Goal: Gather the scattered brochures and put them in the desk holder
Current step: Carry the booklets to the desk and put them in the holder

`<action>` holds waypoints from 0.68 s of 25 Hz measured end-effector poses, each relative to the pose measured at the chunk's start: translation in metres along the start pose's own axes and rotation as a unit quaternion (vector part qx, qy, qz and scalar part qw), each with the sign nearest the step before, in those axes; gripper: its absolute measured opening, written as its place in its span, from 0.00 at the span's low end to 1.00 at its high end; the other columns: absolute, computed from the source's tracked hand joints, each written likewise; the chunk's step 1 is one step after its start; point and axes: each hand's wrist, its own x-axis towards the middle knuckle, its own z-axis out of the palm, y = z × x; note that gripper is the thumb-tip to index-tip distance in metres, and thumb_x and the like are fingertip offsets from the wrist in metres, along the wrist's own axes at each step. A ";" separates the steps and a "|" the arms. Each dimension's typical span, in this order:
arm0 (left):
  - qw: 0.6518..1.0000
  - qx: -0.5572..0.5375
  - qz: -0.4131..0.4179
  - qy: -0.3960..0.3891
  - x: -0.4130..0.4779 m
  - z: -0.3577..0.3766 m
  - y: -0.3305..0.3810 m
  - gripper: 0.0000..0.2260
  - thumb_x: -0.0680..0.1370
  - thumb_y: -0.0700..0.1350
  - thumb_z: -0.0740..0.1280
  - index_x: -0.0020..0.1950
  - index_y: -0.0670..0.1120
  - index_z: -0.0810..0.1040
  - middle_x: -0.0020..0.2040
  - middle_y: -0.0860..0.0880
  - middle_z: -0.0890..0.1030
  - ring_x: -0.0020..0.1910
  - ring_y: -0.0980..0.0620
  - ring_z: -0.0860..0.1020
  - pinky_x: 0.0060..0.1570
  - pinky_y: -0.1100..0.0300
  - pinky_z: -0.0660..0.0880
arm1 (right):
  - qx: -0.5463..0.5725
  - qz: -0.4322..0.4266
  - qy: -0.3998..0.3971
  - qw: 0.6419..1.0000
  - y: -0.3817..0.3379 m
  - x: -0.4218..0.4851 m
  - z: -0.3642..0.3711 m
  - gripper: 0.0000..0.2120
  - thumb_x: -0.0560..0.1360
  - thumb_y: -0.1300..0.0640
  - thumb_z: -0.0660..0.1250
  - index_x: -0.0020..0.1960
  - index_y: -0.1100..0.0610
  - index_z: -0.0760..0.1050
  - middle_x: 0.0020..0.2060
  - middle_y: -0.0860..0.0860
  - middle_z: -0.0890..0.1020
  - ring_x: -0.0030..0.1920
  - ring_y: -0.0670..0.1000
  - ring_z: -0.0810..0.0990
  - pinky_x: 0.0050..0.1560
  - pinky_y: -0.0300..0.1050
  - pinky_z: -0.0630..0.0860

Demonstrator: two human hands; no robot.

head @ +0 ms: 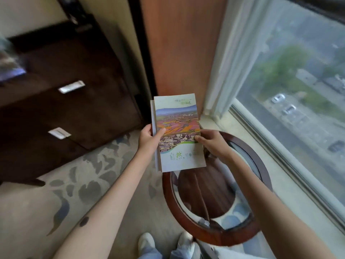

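I hold a small stack of brochures [178, 131] in the air in front of me, above the near edge of a round table. The top brochure shows a colourful aerial landscape with green Chinese lettering below it; at least one more lies underneath, its edge showing on the left. My left hand [150, 139] grips the stack's left edge, thumb on the cover. My right hand [212, 143] pinches the right edge. No desk holder is in view.
A round glass-topped table with a dark wooden rim [261, 165] stands below right. A dark wooden drawer cabinet [71, 101] fills the left. A window [298, 90] with a sill runs along the right. Patterned carpet [56, 202] and my shoes [147, 242] are below.
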 end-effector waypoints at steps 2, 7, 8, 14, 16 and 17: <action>0.999 -0.012 0.022 0.037 0.006 -0.040 0.029 0.08 0.74 0.42 0.69 0.51 0.44 0.76 0.49 0.45 0.81 0.53 0.44 0.79 0.57 0.47 0.74 | -0.002 -0.024 -0.017 1.000 -0.047 0.016 0.017 0.08 0.77 0.59 0.63 0.41 0.56 0.79 0.35 0.50 0.80 0.37 0.47 0.74 0.40 0.43 0.69; 0.990 -0.045 0.054 0.122 0.021 -0.159 0.076 0.04 0.74 0.43 0.70 0.46 0.48 0.76 0.46 0.47 0.81 0.50 0.46 0.80 0.55 0.48 0.75 | -0.033 -0.105 -0.068 0.992 -0.161 0.057 0.088 0.09 0.76 0.59 0.64 0.39 0.51 0.78 0.34 0.46 0.79 0.38 0.47 0.74 0.43 0.43 0.69; 0.988 -0.050 0.057 0.138 0.026 -0.184 0.081 0.04 0.74 0.44 0.70 0.46 0.48 0.76 0.46 0.47 0.81 0.50 0.45 0.80 0.54 0.49 0.76 | -0.033 -0.117 -0.082 0.989 -0.182 0.065 0.106 0.09 0.76 0.59 0.64 0.40 0.52 0.78 0.35 0.47 0.79 0.38 0.48 0.75 0.42 0.44 0.69; 0.974 -0.064 0.064 0.209 0.073 -0.327 0.098 0.08 0.74 0.44 0.69 0.52 0.43 0.78 0.44 0.51 0.80 0.45 0.53 0.78 0.45 0.60 0.72 | -0.016 -0.126 -0.129 0.983 -0.286 0.117 0.229 0.05 0.77 0.60 0.63 0.46 0.54 0.78 0.44 0.51 0.82 0.48 0.53 0.80 0.56 0.55 0.77; 0.972 -0.054 0.060 0.220 0.094 -0.370 0.099 0.09 0.74 0.44 0.69 0.52 0.42 0.77 0.42 0.51 0.79 0.42 0.53 0.77 0.39 0.62 0.71 | -0.026 -0.121 -0.132 0.984 -0.312 0.136 0.269 0.05 0.77 0.60 0.63 0.48 0.56 0.78 0.47 0.56 0.83 0.53 0.59 0.81 0.59 0.60 0.75; 0.972 -0.053 0.058 0.221 0.105 -0.388 0.099 0.08 0.75 0.44 0.68 0.52 0.42 0.77 0.42 0.50 0.79 0.42 0.52 0.77 0.38 0.62 0.71 | -0.029 -0.121 -0.134 0.983 -0.322 0.145 0.285 0.05 0.77 0.60 0.64 0.48 0.57 0.78 0.49 0.59 0.83 0.55 0.61 0.80 0.60 0.62 0.74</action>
